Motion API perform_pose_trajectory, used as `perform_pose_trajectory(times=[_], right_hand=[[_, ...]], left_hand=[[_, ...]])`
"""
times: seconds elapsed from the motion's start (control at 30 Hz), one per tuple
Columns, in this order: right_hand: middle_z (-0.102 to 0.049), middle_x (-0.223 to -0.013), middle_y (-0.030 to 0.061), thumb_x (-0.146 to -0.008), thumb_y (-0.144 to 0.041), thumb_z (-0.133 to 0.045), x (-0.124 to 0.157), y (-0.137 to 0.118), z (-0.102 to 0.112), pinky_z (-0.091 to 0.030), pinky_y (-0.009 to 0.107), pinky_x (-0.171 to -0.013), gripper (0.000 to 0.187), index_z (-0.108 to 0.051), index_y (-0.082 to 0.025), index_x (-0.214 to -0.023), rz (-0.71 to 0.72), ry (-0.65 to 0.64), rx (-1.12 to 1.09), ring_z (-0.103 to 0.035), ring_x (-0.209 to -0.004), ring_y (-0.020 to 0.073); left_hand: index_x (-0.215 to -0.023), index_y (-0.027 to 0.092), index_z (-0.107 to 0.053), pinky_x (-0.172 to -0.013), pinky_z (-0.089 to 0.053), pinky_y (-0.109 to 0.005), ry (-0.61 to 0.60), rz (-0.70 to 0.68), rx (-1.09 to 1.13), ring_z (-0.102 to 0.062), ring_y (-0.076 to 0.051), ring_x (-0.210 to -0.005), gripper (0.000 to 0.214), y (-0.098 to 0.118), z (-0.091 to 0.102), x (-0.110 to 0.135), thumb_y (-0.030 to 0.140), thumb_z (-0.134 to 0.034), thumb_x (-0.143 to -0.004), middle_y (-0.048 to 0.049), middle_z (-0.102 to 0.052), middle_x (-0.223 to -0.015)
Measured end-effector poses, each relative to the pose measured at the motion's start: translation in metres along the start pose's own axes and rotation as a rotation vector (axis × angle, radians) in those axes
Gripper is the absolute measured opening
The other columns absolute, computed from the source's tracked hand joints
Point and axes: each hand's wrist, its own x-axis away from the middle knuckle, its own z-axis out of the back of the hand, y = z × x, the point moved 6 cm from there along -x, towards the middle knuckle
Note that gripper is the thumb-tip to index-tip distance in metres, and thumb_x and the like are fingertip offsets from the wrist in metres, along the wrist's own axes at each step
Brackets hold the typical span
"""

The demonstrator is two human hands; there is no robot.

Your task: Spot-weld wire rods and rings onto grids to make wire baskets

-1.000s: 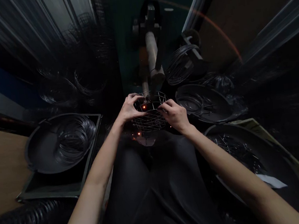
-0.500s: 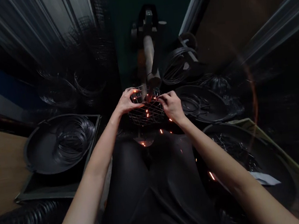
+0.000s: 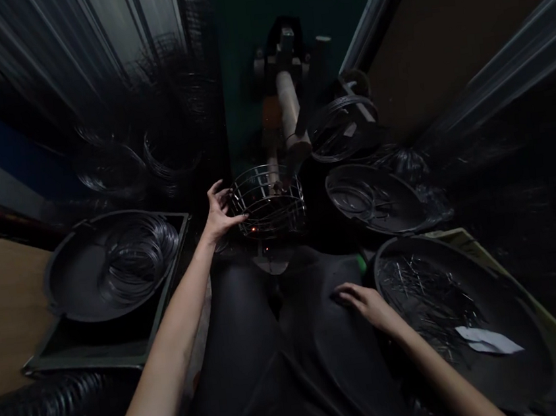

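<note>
A round wire basket (image 3: 268, 200) sits around the lower end of the welding machine's electrode (image 3: 275, 176). My left hand (image 3: 220, 214) holds the basket's left side, its thumb along the front and its fingers at the upper left. Farther down, my right hand (image 3: 365, 303) hovers over the dark apron (image 3: 294, 365) on my lap, away from the basket. Its fingers are loosely bent and apart, with nothing visible in them. Beside that hand lies a wide black pan (image 3: 497, 304) with many short wire pieces (image 3: 425, 285).
On the left, another black pan (image 3: 77, 282) holds coiled wire rings (image 3: 139, 259). A smaller pan (image 3: 402, 211) with wire rings stands right of the basket. White paper (image 3: 489, 339) lies among the wire pieces. The machine's thick arm (image 3: 291, 107) overhangs the basket.
My right hand has left the basket and moved down and right toward the wire pieces. The left hand shifted slightly left and down with the basket. Bright flying sparks have dwindled to two small glows.
</note>
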Motion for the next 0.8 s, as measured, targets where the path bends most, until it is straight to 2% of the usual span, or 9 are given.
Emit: perform_pose_trajectory(times=[0.1, 0.17, 0.27, 0.33, 0.4, 0.47, 0.57, 0.67, 0.8], right_hand=[[-0.070, -0.085, 0.0058, -0.084, -0.051, -0.055, -0.022, -0.051, 0.017, -0.056, 0.039, -0.065, 0.033, -0.066, -0.036, -0.110, 0.040, 0.082, -0.090, -0.068, -0.074, 0.0248], [-0.068, -0.079, 0.0042, -0.082, -0.048, -0.061, -0.046, -0.101, 0.027, -0.054, 0.035, -0.063, 0.042, -0.065, -0.026, -0.118, 0.126, 0.084, -0.118, -0.064, -0.070, 0.0199], [-0.068, -0.073, 0.0026, -0.081, -0.045, -0.064, -0.088, -0.159, 0.023, -0.049, 0.027, -0.058, 0.038, -0.072, -0.015, -0.103, 0.159, -0.090, -0.080, -0.059, -0.060, 0.0126], [-0.071, -0.075, 0.0032, -0.082, -0.037, -0.063, -0.112, -0.179, 0.021, -0.048, 0.025, -0.061, 0.028, -0.074, -0.015, -0.095, 0.177, -0.094, 0.046, -0.061, -0.063, 0.0126], [-0.074, -0.085, 0.0052, -0.086, -0.029, -0.061, -0.127, -0.189, 0.020, -0.049, 0.025, -0.069, 0.021, -0.075, -0.016, -0.095, 0.241, 0.020, 0.265, -0.067, -0.075, 0.0155], [-0.075, -0.098, 0.0079, -0.089, -0.029, -0.058, -0.130, -0.192, 0.015, -0.050, 0.027, -0.076, 0.024, -0.074, -0.018, -0.103, 0.326, 0.112, 0.528, -0.069, -0.088, 0.0191], [-0.073, -0.108, 0.0092, -0.092, -0.035, -0.056, -0.124, -0.185, 0.003, -0.049, 0.027, -0.070, 0.036, -0.066, -0.020, -0.123, 0.404, 0.104, 0.826, -0.070, -0.091, 0.0216], [-0.072, -0.113, 0.0059, -0.094, -0.031, -0.051, -0.117, -0.178, 0.000, -0.047, 0.024, -0.062, 0.035, -0.062, -0.025, -0.127, 0.453, 0.112, 0.939, -0.071, -0.088, 0.0187], [-0.072, -0.114, 0.0042, -0.095, -0.029, -0.049, -0.115, -0.176, 0.006, -0.045, 0.023, -0.058, 0.032, -0.066, -0.026, -0.122, 0.523, 0.163, 0.948, -0.071, -0.083, 0.0165]], left_hand=[[-0.138, 0.028, -0.025, -0.110, -0.039, -0.044, -0.086, -0.182, -0.136, -0.048, -0.026, -0.130, 0.107, 0.043, 0.004, 0.000, 0.043, -0.087, -0.053, -0.0123, -0.047, -0.134], [-0.135, 0.025, -0.033, -0.111, -0.038, -0.044, -0.142, -0.277, -0.241, -0.048, -0.027, -0.128, 0.097, 0.067, 0.001, 0.004, 0.038, -0.086, -0.055, -0.0120, -0.047, -0.134], [-0.131, 0.023, -0.045, -0.111, -0.039, -0.046, -0.209, -0.343, -0.423, -0.047, -0.029, -0.126, 0.084, 0.089, -0.013, 0.013, 0.031, -0.084, -0.056, -0.0110, -0.047, -0.132], [-0.127, 0.023, -0.052, -0.109, -0.040, -0.048, -0.247, -0.346, -0.511, -0.045, -0.030, -0.125, 0.077, 0.095, -0.024, 0.016, 0.029, -0.084, -0.057, -0.0109, -0.046, -0.132], [-0.123, 0.024, -0.058, -0.109, -0.040, -0.050, -0.265, -0.345, -0.550, -0.043, -0.031, -0.126, 0.070, 0.097, -0.031, 0.017, 0.030, -0.084, -0.057, -0.0108, -0.042, -0.133], [-0.122, 0.026, -0.061, -0.109, -0.039, -0.051, -0.271, -0.340, -0.563, -0.041, -0.033, -0.127, 0.068, 0.095, -0.035, 0.016, 0.032, -0.085, -0.059, -0.0103, -0.040, -0.133], [-0.123, 0.028, -0.061, -0.110, -0.038, -0.052, -0.270, -0.323, -0.555, -0.039, -0.033, -0.129, 0.069, 0.090, -0.038, 0.014, 0.032, -0.086, -0.059, -0.0101, -0.038, -0.133], [-0.125, 0.026, -0.060, -0.111, -0.038, -0.052, -0.281, -0.313, -0.527, -0.039, -0.033, -0.130, 0.070, 0.087, -0.040, 0.013, 0.029, -0.084, -0.059, -0.0108, -0.037, -0.133], [-0.126, 0.027, -0.059, -0.112, -0.037, -0.051, -0.293, -0.321, -0.480, -0.039, -0.032, -0.131, 0.070, 0.087, -0.043, 0.012, 0.028, -0.083, -0.060, -0.0099, -0.037, -0.133]])
